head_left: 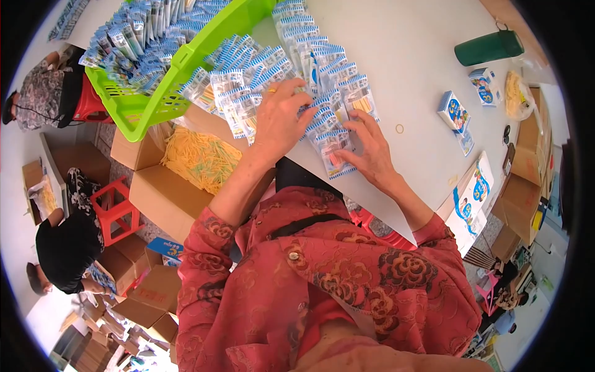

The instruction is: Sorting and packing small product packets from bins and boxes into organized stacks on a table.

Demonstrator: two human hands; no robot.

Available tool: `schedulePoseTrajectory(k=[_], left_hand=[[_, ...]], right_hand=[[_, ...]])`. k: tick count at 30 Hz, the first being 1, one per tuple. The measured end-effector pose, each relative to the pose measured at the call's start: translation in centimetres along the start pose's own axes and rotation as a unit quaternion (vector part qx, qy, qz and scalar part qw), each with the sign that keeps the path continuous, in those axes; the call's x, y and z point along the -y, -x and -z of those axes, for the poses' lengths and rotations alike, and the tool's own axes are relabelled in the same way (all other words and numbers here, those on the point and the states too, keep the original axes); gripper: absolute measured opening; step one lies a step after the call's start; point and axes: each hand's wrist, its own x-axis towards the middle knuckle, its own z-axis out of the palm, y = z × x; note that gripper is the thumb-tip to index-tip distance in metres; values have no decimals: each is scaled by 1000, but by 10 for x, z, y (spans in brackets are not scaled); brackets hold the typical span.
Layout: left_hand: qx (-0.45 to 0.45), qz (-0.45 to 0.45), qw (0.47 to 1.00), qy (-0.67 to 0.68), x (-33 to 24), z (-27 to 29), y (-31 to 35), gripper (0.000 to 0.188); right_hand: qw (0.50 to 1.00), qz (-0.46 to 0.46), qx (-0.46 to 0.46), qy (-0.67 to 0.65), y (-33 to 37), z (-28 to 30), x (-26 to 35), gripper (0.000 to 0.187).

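Observation:
Rows of small clear packets with blue-and-white striped ends overlap on the pale table. Some show coloured strips inside. My left hand, with a ring on one finger, lies over the packets left of the middle. Its fingers are bent and apart from the thumb, and part of the fingertips is hidden. To the right, my right hand touches the edge of the nearest row with its thumb and fingers spread. No packet is lifted off the table by either hand.
A green basket full of packets stands at the far left. Below it, a cardboard box holds yellow strips. On the right are a green bottle, small printed boxes and a rubber band. People sit beyond the left side.

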Motion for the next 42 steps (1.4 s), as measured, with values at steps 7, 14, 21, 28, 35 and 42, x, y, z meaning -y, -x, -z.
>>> schedulePoseTrajectory(k=[7,14,21,28,35,42], left_hand=[[162,69,964,198,-13,6,1,28],[182,18,956,228,-22,9,5,40],[226,-74,947,215,-50,23,2,42],[160,-70,942,287,-64,43,7,61],[138,106,895,411,-27,-4,59,100],[81,26,964,252,-33,-38,72,81]], right_hand=[[998,68,-11,4,1,-5,-13,55],[988,6,-34,-150,-3,-2,0,89],[955,11,61,-290,-10,12,4,87],[945,-3,89,-315,3,18,0,48],[916,-174,130,-338,0,2,-8,44],[944,-32,110,-311,9,-6,-16,51]])
